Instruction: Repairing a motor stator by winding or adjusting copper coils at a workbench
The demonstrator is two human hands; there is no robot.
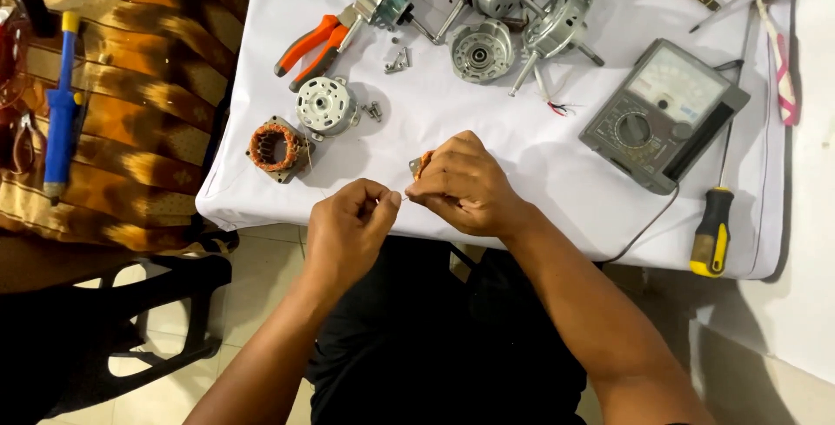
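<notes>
Both hands (409,199) grip copper-wound stator (423,164), thin wire (396,202).

- the scene is lit brightly and evenly, with the white tablecloth (539,173) rendered close to overexposed.
- soft shadows are cast beneath the hands and beside the multimeter (661,116).
- slight softness is seen on the fingers; the tools are kept fairly sharp.
- mild bending is noticed towards the edges.
- the lower left is left dim.
</notes>
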